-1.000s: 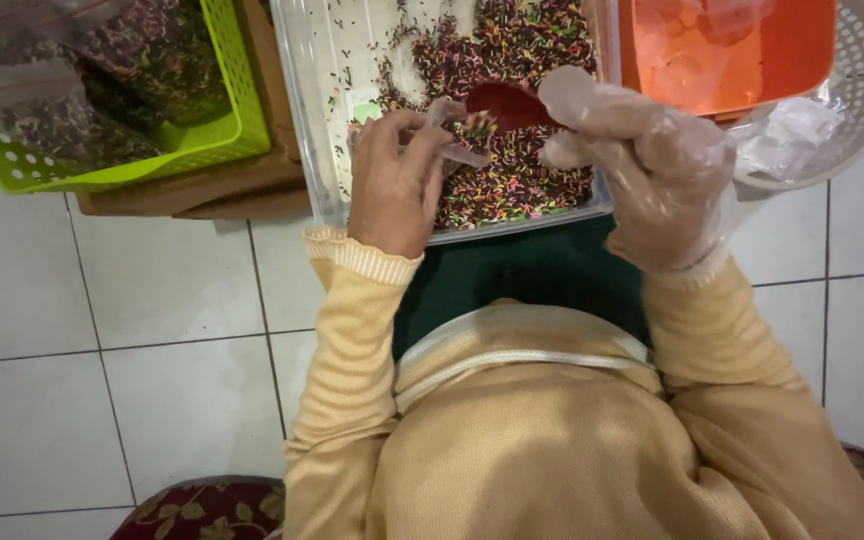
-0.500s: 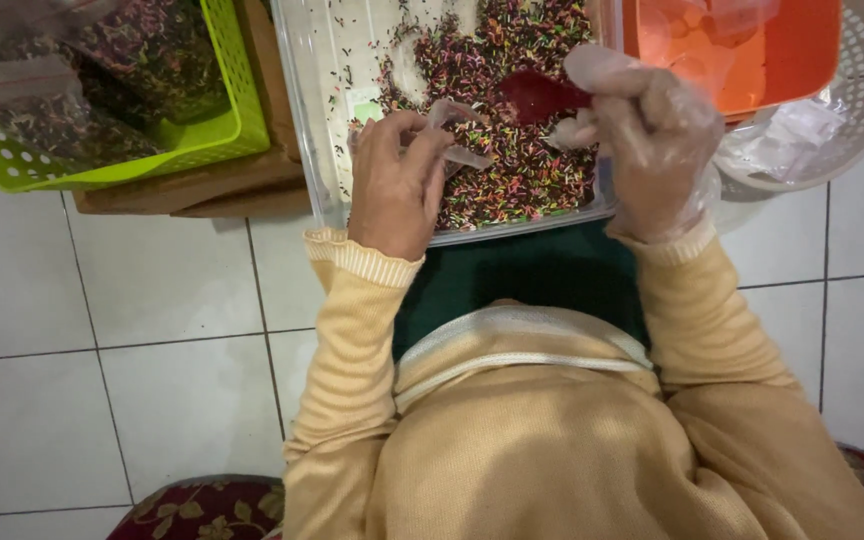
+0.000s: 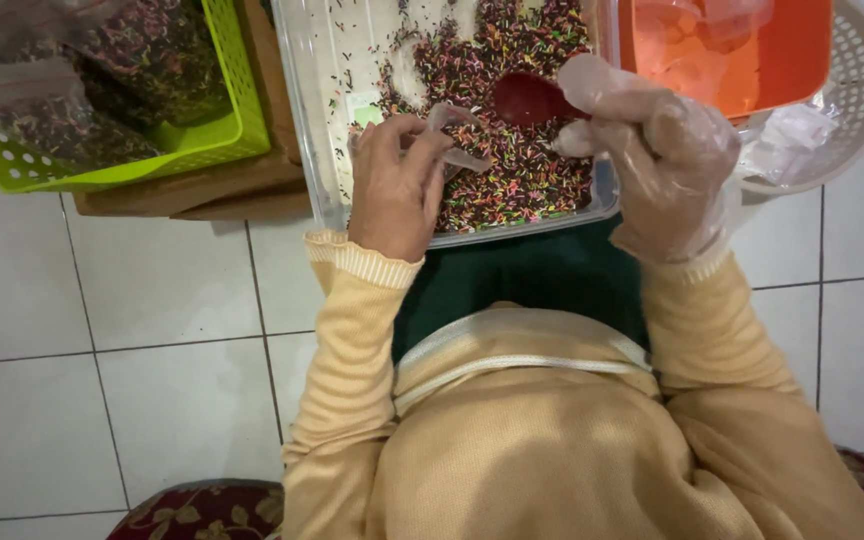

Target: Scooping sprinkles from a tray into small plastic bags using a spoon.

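Note:
A clear plastic tub (image 3: 314, 120) holds a heap of multicoloured sprinkles (image 3: 512, 70). My right hand (image 3: 662, 160), in a thin clear plastic glove, grips a red spoon (image 3: 527, 97) whose bowl hovers over the sprinkles. My left hand (image 3: 392, 190) is bare and pinches a small clear plastic bag (image 3: 457, 140) at the tub's near side, just left of the spoon. Both sleeves are tan knit.
A green slotted basket (image 3: 192, 140) with filled bags of sprinkles stands at the upper left on a wooden board (image 3: 192, 190). An orange tub (image 3: 792, 60) sits in a white round basket (image 3: 852, 100) at the upper right. White floor tiles (image 3: 102, 350) lie below.
My right hand has carried the red spoon up and to the right over the sprinkles. My left hand with the small bag has stayed in place.

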